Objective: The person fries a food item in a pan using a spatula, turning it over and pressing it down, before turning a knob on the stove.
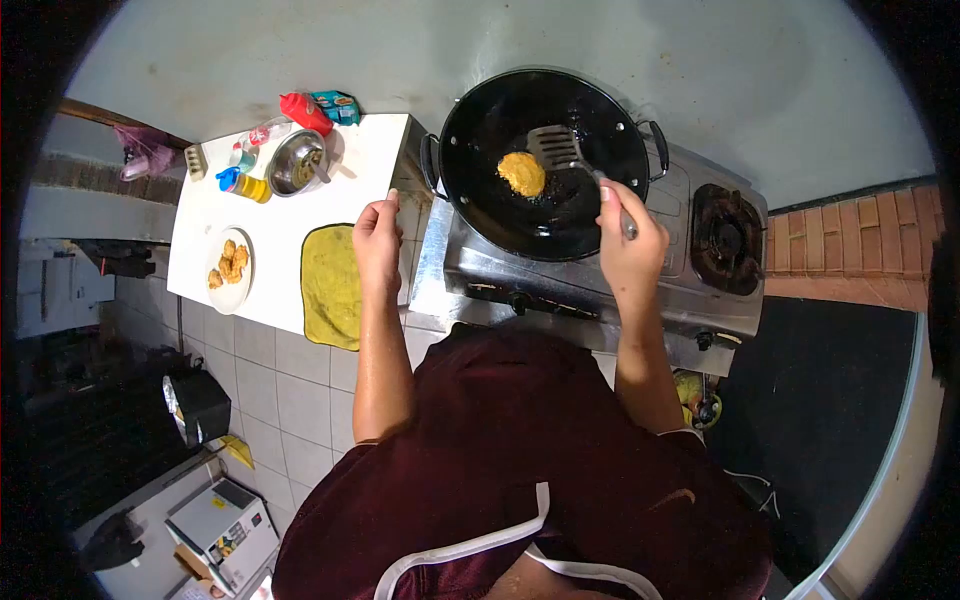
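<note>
My right hand (pixel 634 240) is closed round the handle of a slotted metal spatula (pixel 553 147), whose blade rests in a black wok (pixel 600 215). Touching or just beside the blade's left edge lies a yellow-orange fried patty (pixel 521 174). The wok has two loop handles and stands on a steel gas stove (pixel 560 280). My left hand (pixel 380 238) is held left of the wok, near the edge of a yellow-green cloth (pixel 331 287); its fingers are curled in, and whatever they may hold is hidden.
On the white table (pixel 200 225) are a plate (pixel 244 292) of fried pieces, a metal bowl (pixel 283 160) with a spoon, a red bottle (pixel 306 113), a blue-capped yellow bottle (pixel 243 185) and a teal packet (pixel 338 106). A bare burner (pixel 727 238) is at the right.
</note>
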`<state>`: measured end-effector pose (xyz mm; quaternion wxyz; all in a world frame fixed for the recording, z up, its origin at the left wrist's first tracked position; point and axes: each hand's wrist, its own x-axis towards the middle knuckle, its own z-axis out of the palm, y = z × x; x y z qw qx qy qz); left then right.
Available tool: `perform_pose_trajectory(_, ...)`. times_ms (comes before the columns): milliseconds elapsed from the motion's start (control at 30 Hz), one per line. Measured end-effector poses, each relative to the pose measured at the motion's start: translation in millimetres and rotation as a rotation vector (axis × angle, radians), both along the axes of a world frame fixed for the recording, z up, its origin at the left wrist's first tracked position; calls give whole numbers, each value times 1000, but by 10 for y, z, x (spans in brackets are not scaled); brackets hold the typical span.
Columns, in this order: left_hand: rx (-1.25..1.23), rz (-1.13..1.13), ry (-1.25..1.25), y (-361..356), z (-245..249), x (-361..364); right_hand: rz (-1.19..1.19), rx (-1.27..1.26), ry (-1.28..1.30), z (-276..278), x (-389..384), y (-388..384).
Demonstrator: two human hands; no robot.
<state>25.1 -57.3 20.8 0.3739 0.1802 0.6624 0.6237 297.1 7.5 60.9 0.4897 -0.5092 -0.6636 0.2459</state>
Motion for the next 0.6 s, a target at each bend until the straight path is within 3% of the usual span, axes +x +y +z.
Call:
perform_pose_trajectory(233, 6, -51, 5, 62, -20, -36, -148, -1, -55, -61, 86, 137)
perform_pose_trajectory(533, 4, -91, 14, 129, -43, -99, -245, -233, 27, -50, -62, 70)
perform_pose_trajectory(600, 8, -99, -9, 136, -39, -128, -247, -236, 146, -90, -73, 44)
